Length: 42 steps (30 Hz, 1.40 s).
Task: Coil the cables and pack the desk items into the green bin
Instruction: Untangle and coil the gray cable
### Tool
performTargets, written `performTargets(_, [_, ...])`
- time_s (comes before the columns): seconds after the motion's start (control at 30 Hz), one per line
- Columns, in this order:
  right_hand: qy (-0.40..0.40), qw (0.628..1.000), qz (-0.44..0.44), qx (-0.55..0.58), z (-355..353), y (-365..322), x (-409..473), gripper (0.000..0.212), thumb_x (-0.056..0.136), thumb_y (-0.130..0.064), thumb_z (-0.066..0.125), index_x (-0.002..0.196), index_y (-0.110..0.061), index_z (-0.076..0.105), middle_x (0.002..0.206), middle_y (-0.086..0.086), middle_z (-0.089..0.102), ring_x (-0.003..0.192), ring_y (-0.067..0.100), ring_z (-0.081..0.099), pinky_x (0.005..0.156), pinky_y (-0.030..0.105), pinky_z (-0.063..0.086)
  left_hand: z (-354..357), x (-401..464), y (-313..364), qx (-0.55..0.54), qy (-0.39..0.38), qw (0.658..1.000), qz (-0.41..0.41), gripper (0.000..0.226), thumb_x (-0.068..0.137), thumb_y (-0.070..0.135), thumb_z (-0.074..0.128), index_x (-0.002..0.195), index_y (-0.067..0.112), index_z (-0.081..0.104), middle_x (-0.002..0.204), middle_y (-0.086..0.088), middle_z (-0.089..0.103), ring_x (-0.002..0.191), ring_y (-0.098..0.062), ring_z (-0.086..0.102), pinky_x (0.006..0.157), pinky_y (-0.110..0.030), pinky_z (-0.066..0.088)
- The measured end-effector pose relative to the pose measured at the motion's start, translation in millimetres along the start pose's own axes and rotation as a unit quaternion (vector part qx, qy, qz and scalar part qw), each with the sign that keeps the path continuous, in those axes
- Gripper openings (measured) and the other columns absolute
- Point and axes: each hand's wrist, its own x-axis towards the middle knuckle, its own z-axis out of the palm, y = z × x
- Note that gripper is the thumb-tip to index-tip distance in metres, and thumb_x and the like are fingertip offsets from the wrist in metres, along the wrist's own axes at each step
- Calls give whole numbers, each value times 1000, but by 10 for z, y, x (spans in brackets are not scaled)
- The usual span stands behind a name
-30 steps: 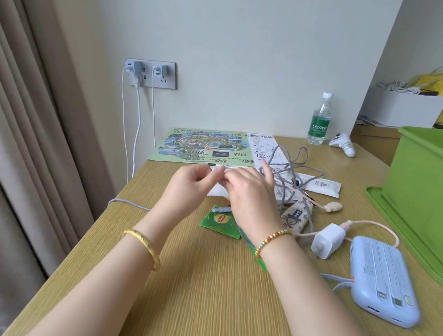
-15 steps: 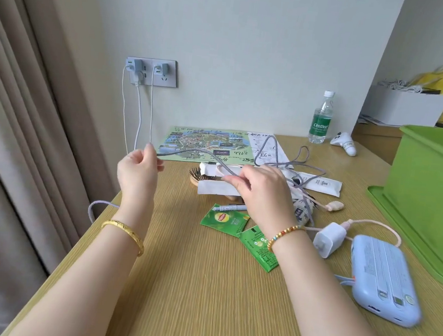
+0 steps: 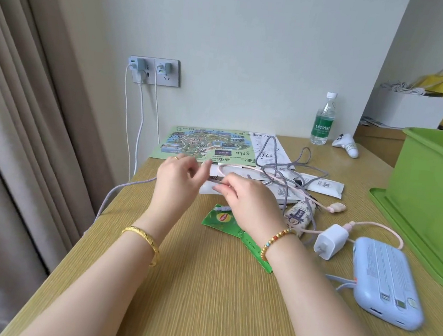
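A grey braided cable comes up over the desk's left edge and runs into my left hand, whose fingers curl over it. My right hand pinches the same cable just beside the left hand. Beyond the hands the cable lies in tangled loops, mixed with a pink cable. A white charger and a pale blue power bank lie to the right. At the right edge stands the green bin on its green lid.
Green tea packets, white sachets, a patterned pouch and a map leaflet lie around the hands. A water bottle and a white gadget stand at the back. Wall socket with chargers; curtain at left.
My left hand had pulled a length of grey cable out to the left; it has now come back beside the right hand, and the cable sags over the desk edge.
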Motion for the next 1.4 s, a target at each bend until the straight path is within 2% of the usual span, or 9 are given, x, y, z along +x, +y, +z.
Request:
performTargets(0.2, [57,995,61,49,-57,153,42,34,87,-40,57,75,-10,63,56,-4,58,54,15,43,64,27,34,-167,146,-330,44,84,988,-124,46,91,27,53,51,14,35,58,-1,39,68,-29,42,66,-34,32])
performTargets(0.37, [124,985,37,114,-162,110,77,16,92,-16,53,80,-7,61,63,-12,44,67,16,45,65,28,32,-83,79,-225,140,-14,990,-28,42,94,32,49,61,8,58,60,-6,51,68,-33,49,76,-36,36])
performTargets(0.53, [57,991,-19,117,-98,-36,46,16,94,-17,49,93,-7,63,85,0,61,84,18,54,74,31,42,42,-35,118,-83,-107,990,-41,64,96,52,23,52,19,57,50,6,54,55,-8,50,58,-19,37])
performTargets(0.63, [54,989,-1,139,-93,-32,29,23,96,-24,44,94,-7,60,86,6,63,82,22,56,72,38,46,46,-47,207,-121,-114,985,-46,55,93,48,42,45,22,42,44,7,33,45,-9,33,44,-19,25])
performTargets(0.83, [-11,989,60,134,2,93,40,22,97,-26,41,80,-17,52,71,-6,53,66,14,47,61,30,34,-34,-9,227,-487,-172,849,-114,28,90,20,53,71,18,74,94,5,74,99,-7,66,86,-20,51])
performTargets(0.93, [-2,995,98,36,60,225,42,23,97,-26,41,86,-14,57,81,1,65,76,19,49,91,34,34,-127,68,193,-558,-123,806,-153,47,96,15,43,59,18,73,73,3,74,75,-9,71,71,-19,56])
performTargets(1.03, [88,983,144,-74,30,320,41,26,97,-31,39,87,-14,58,74,-4,59,83,22,56,112,42,10,-252,189,65,-570,12,786,-239,45,96,12,44,57,18,64,61,3,70,60,-9,69,64,-20,57])
performTargets(1.23, [235,965,117,-14,-107,272,61,19,95,-20,46,88,-11,61,78,2,65,81,25,58,112,42,14,-250,197,-153,-346,90,879,-315,21,87,15,45,69,14,55,69,5,68,58,-9,66,70,-26,50])
performTargets(1.4, [235,970,25,52,-186,100,73,16,91,-6,48,91,-3,64,82,8,65,80,28,56,87,45,43,-146,125,-125,8,-13,991,-129,29,94,32,44,92,14,66,92,-4,70,88,-22,60,81,-32,44])
